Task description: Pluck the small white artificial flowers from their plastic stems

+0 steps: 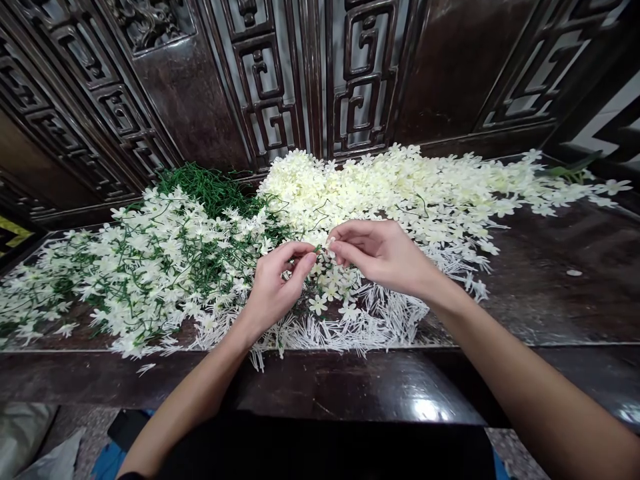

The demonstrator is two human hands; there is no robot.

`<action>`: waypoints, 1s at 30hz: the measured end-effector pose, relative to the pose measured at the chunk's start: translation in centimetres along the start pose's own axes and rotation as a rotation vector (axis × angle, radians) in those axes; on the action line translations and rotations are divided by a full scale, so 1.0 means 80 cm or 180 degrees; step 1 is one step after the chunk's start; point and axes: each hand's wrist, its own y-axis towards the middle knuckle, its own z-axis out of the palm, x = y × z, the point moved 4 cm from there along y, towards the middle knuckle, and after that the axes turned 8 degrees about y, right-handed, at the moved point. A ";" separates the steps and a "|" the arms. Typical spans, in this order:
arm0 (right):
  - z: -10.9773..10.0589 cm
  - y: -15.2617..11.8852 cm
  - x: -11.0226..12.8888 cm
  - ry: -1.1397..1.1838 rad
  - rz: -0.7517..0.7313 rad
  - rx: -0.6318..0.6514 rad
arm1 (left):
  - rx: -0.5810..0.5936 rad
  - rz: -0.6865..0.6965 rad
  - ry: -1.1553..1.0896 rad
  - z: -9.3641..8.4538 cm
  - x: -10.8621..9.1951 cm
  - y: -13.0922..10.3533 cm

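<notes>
My left hand and my right hand meet over the middle of the bench, fingertips almost touching. Between the left thumb and forefinger is a thin green stem. The right fingertips pinch a small white artificial flower at the stem's end. Directly below the hands lie loose white flowers and a heap of thin white stamen pieces. White flowers on green stems pile up to my left. Behind and right of my hands spreads a large pile of stemless cream-white flowers.
A tangle of bare green stems sits at the back left. The dark wooden bench has a carved lattice back. One white petal-like bit lies at the right. Bags rest on the floor at the lower left.
</notes>
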 end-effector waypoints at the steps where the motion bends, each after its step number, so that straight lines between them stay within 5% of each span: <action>1: 0.000 0.000 0.001 -0.0044 -0.0046 -0.0007 | 0.0002 0.0065 0.0058 0.000 -0.001 0.000; 22: 0.007 -0.005 0.005 -0.0721 -0.0348 0.0083 | 0.0062 0.0313 0.0489 0.000 0.005 -0.003; 30: 0.013 -0.005 0.006 -0.1176 -0.0916 0.0193 | 0.0166 0.0591 0.0522 0.003 0.003 -0.003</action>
